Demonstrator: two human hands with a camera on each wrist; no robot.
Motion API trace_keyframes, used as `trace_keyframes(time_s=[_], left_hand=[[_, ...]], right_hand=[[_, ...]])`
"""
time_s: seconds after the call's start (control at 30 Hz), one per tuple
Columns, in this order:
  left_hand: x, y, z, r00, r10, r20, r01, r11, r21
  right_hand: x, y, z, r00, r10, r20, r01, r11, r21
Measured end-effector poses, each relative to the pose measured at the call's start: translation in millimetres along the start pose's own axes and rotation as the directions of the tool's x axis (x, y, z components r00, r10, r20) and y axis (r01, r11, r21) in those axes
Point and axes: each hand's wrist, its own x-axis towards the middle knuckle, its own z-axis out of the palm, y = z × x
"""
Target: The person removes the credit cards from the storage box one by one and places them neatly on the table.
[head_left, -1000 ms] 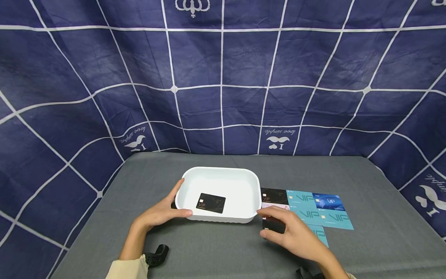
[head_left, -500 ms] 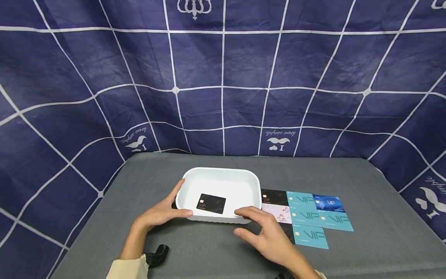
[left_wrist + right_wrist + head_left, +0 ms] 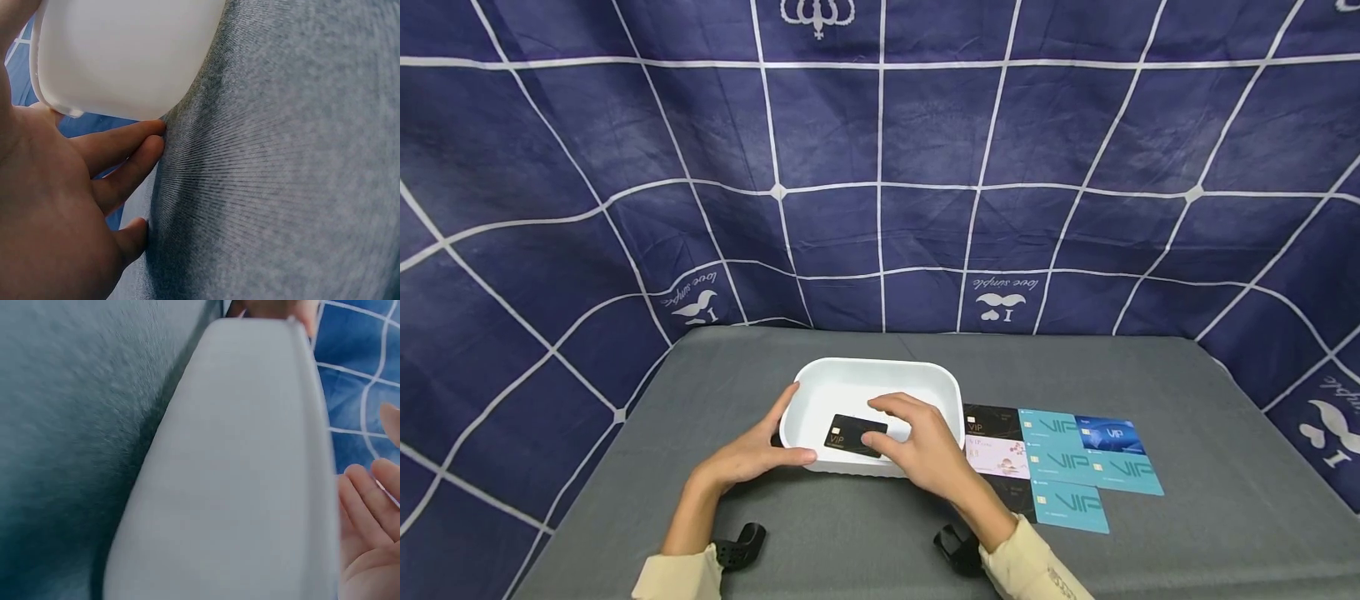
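A white plastic box (image 3: 842,385) stands on the grey table, with one black VIP card (image 3: 844,433) lying in it near its front wall. My left hand (image 3: 745,454) holds the box's left front corner, thumb along the front rim and index finger at the left rim. In the left wrist view, the fingers (image 3: 122,139) spread against the box's outer side. Over the box's front right part reaches my right hand (image 3: 925,446); its thumb overlaps the card's right edge and its fingers arch above the box floor. In the right wrist view, the box wall (image 3: 231,456) hides part of that hand.
Right of the box, several cards lie edge to edge: black (image 3: 991,422), pink (image 3: 992,455), teal (image 3: 1071,504) and blue (image 3: 1109,434). The grey tabletop (image 3: 820,533) ends at a blue gridded curtain (image 3: 925,233) at the back and sides.
My right hand has moved left from the box's right front corner to over the card inside, uncovering the pink and lower black cards. The left hand keeps its hold.
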Motion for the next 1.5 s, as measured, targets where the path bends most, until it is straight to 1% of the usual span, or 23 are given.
trace_keyframes(time_s=[0.1,0.13,0.2,0.27,0.33,0.4,0.43,0.6,0.8,0.9,1.03,1.2,1.37,1.5], left_hand=[[-0.4,-0.8,-1.4,1.000,0.008,0.006,-0.008,1.000,-0.009],[-0.6,-1.2,-1.9,1.000,0.010,0.010,-0.010,1.000,-0.012],[-0.8,-1.7,-2.8,1.000,0.014,0.015,-0.014,1.000,-0.018],[-0.9,-2.1,-3.2,1.000,0.013,0.016,-0.013,1.000,-0.025],[-1.1,-2.0,-3.0,1.000,0.012,0.017,-0.011,1.000,-0.026],[-1.3,-1.3,-2.3,1.000,0.009,0.017,-0.008,1.000,-0.025],[-1.5,-0.9,-1.8,1.000,0.007,0.017,-0.006,1.000,-0.027],[-1.1,-0.7,1.1,1.000,0.011,0.024,-0.010,0.999,-0.048],[-1.8,0.1,1.9,1.000,0.008,0.018,-0.008,0.999,-0.049],[-2.0,-0.2,1.9,1.000,0.010,0.011,-0.009,0.999,-0.039],[-1.7,-0.7,2.3,1.000,0.017,0.010,-0.016,0.999,-0.041],[-1.7,-1.3,2.6,1.000,0.019,0.014,-0.018,0.998,-0.052],[-2.0,-1.3,2.6,0.999,0.029,0.017,-0.028,0.998,-0.056],[-1.8,-1.2,2.4,0.999,0.040,0.013,-0.039,0.998,-0.054]], right_hand=[[16.9,8.1,8.3,0.999,0.033,0.037,-0.033,0.999,0.021],[22.0,11.4,11.4,0.997,0.050,0.060,-0.051,0.998,0.028],[31.3,17.9,17.6,0.986,0.097,0.133,-0.103,0.994,0.042],[38.3,24.5,24.2,0.965,0.140,0.221,-0.153,0.987,0.043],[42.8,30.2,30.2,0.939,0.166,0.302,-0.179,0.984,0.017],[44.8,34.1,34.8,0.917,0.189,0.352,-0.195,0.981,-0.018],[44.8,35.6,36.5,0.910,0.197,0.364,-0.198,0.979,-0.035],[42.4,37.7,38.9,0.897,0.230,0.378,-0.201,0.973,-0.116],[41.5,36.5,40.8,0.886,0.257,0.385,-0.209,0.964,-0.161],[40.7,36.7,42.9,0.883,0.253,0.395,-0.184,0.961,-0.205],[39.6,36.9,44.9,0.881,0.235,0.410,-0.130,0.955,-0.268],[39.9,38.0,45.8,0.879,0.221,0.422,-0.076,0.940,-0.333],[40.0,38.1,45.7,0.870,0.239,0.431,-0.072,0.927,-0.368],[40.6,38.1,45.1,0.871,0.236,0.432,-0.063,0.924,-0.377]])
